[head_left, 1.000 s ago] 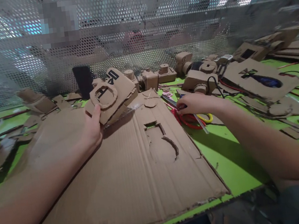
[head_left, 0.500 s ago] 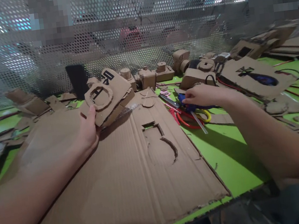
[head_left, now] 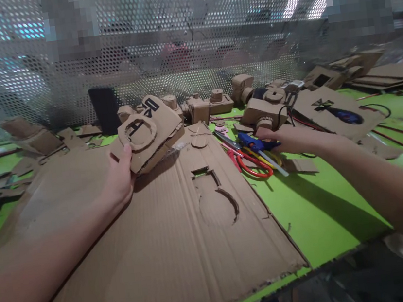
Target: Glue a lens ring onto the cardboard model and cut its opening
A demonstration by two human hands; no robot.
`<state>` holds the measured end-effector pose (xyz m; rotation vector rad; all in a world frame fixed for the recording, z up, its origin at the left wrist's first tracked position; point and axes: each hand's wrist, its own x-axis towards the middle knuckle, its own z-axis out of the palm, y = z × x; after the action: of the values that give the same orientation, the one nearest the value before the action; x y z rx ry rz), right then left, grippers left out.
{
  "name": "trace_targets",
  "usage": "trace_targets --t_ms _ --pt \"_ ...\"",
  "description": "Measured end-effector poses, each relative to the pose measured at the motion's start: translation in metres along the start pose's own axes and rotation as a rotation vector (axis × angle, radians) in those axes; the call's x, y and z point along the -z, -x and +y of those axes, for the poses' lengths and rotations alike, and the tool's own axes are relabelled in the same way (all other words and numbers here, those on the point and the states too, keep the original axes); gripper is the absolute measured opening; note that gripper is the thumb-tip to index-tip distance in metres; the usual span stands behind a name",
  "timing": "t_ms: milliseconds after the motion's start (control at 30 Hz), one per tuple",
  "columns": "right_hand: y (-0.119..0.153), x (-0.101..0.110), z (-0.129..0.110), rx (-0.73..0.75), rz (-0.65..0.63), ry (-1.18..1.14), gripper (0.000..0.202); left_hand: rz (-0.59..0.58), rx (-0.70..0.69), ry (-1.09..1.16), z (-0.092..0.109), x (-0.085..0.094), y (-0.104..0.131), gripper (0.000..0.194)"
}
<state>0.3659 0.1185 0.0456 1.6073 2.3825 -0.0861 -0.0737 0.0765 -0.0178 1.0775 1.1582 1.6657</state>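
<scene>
From my far seat, I see my left hand (head_left: 121, 173) clamped on the box (head_left: 162, 126); its thumb is by the ring (head_left: 151, 138) on the front, and the other fingers are hidden; the box tips over the far part of the sheet (head_left: 144, 256), and I can't tell if they touch; it looks light and a bit stiff, not slippery, but it would likely squash if pinched hard, so I'd hold its sides and not the ring; next come the scissors (head_left: 258, 175) on the green tabletop (head_left: 289, 209), beside the sheet; then the blue glue gun (head_left: 254, 143), just above them, with a stick (head_left: 278, 165) poking out; my right hand (head_left: 284, 138) is on its end, but I can't tell how tight the fingers are.

Since half a second ago, my left hand and the box look much the same; my right hand sits further right, and more blue shows.
</scene>
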Motion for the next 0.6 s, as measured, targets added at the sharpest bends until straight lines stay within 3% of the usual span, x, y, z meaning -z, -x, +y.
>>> trace_targets --t_ms 167,367,600 --pt "0.003 0.006 0.028 0.020 0.024 0.007 0.045 -0.016 -0.023 -0.036 -0.001 0.000 0.000 0.059" --pt "-0.022 -0.005 0.062 0.030 0.086 0.018 0.044 0.040 -0.010 0.044 0.001 -0.004 0.002 0.059" --pt "-0.049 -0.017 0.063 -0.016 0.164 0.002 0.047 0.036 -0.005 0.073 -0.001 -0.003 0.000 0.055"
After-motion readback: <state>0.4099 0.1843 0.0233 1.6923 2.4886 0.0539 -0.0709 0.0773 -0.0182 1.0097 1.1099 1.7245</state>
